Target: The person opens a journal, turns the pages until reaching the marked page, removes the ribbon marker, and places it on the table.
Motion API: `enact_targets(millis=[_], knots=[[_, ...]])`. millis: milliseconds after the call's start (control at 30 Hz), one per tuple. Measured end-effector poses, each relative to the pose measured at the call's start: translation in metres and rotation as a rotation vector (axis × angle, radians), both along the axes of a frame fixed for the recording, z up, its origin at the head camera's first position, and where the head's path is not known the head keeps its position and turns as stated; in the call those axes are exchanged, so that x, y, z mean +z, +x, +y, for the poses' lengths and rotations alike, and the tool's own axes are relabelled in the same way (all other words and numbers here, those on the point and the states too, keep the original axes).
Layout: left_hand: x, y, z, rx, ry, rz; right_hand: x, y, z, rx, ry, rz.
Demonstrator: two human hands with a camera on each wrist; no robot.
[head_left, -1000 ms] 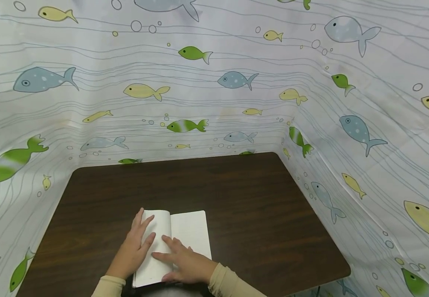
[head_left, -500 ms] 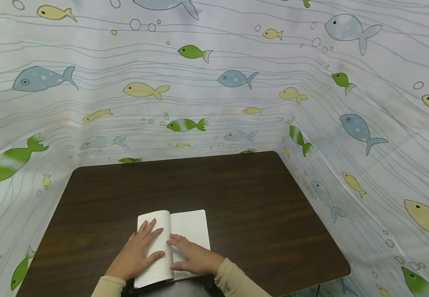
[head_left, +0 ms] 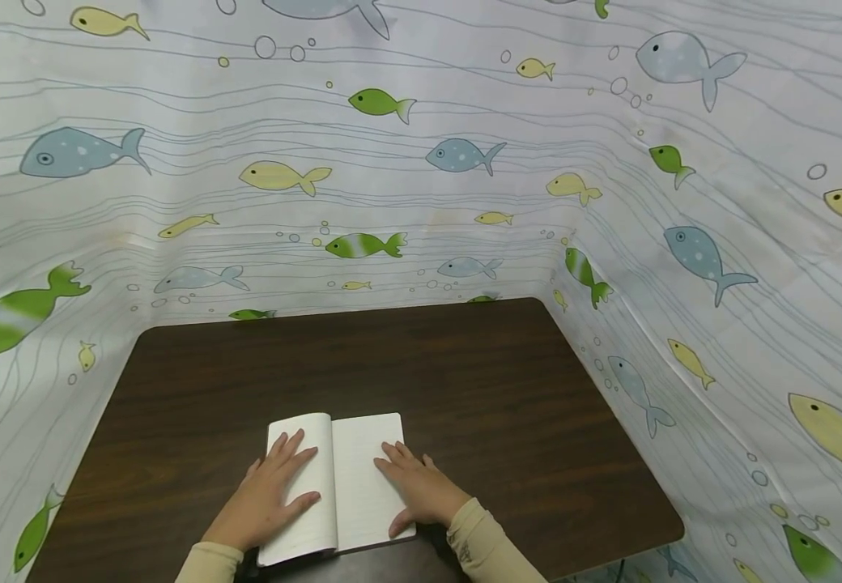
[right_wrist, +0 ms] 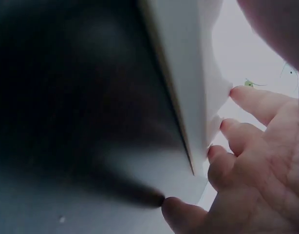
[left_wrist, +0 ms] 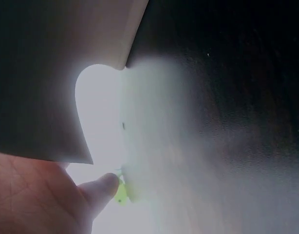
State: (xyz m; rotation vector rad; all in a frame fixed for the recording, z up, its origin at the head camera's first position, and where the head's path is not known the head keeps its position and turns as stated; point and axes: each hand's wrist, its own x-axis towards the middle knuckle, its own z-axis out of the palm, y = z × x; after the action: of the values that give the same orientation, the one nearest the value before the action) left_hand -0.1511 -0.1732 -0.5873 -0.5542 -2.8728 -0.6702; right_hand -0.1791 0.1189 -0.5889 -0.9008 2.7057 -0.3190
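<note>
An open notebook (head_left: 363, 486) with white, faintly lined pages lies near the front edge of the dark wooden table. My left hand (head_left: 264, 494) rests with spread fingers on its left page, which curves up toward the spine. On the right page's outer part lie the fingertips of my right hand (head_left: 421, 490), fingers spread. The right wrist view shows the page edges of the notebook (right_wrist: 181, 73) from the side, with fingertips of the right hand (right_wrist: 256, 146) on the page and one finger down at the table. In the left wrist view, the left hand (left_wrist: 37, 195) shows under a page.
The brown table (head_left: 508, 405) extends behind and to the right of the notebook. A white curtain (head_left: 392, 186) printed with fish surrounds the table on the back and both sides. Something dark (head_left: 384, 563) is below the notebook at the table's front.
My right hand has slid from the left page and spine across to the right page's outer edge. My left hand has moved from the left page's outer edge farther onto the page.
</note>
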Motion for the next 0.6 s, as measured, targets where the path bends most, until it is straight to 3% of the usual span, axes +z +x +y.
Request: enact_targets(millis=[600], knots=[[0.0011, 0.0019, 0.002, -0.002, 0.016, 0.03, -0.0031, 0.0017, 0.0035, 0.026, 0.06, 0.155]])
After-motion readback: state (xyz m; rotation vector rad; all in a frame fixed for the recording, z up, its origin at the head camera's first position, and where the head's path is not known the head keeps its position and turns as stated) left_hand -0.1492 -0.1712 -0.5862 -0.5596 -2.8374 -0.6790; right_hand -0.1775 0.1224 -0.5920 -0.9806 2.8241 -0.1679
